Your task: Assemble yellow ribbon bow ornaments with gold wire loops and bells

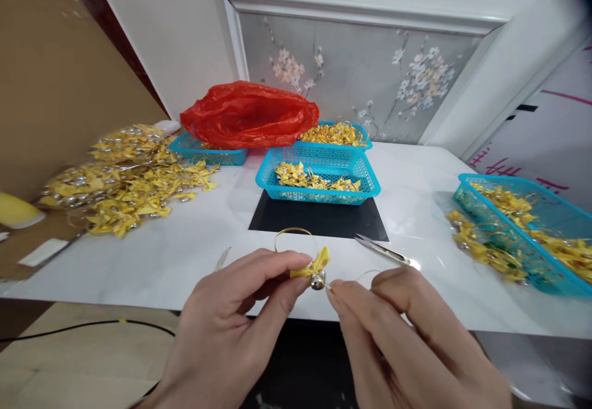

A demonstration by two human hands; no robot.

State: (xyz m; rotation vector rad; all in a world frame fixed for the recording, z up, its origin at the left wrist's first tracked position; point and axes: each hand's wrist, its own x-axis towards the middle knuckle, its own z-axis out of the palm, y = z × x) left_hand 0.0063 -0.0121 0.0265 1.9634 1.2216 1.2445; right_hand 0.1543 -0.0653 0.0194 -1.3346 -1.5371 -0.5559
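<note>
Between thumb and forefinger, my left hand [240,316] pinches a yellow ribbon bow [318,262]. A small silver bell [318,280] sits at the bow's middle, and a thin gold cord loop [294,230] stands up behind the fingers. Close on the right, my right hand [407,329] is closed in a pinch on a thin pale thread that runs to the bell. The thread's loose part curves out above the knuckles. Small scissors [386,251] lie on the table just beyond my right hand.
A blue basket [319,196] with yellow bows stands on a black mat [277,218]. Behind it are more baskets and a red plastic bag [250,116]. Bows are heaped at left [139,193]. Another blue basket [522,230] stands right on the white table [115,267].
</note>
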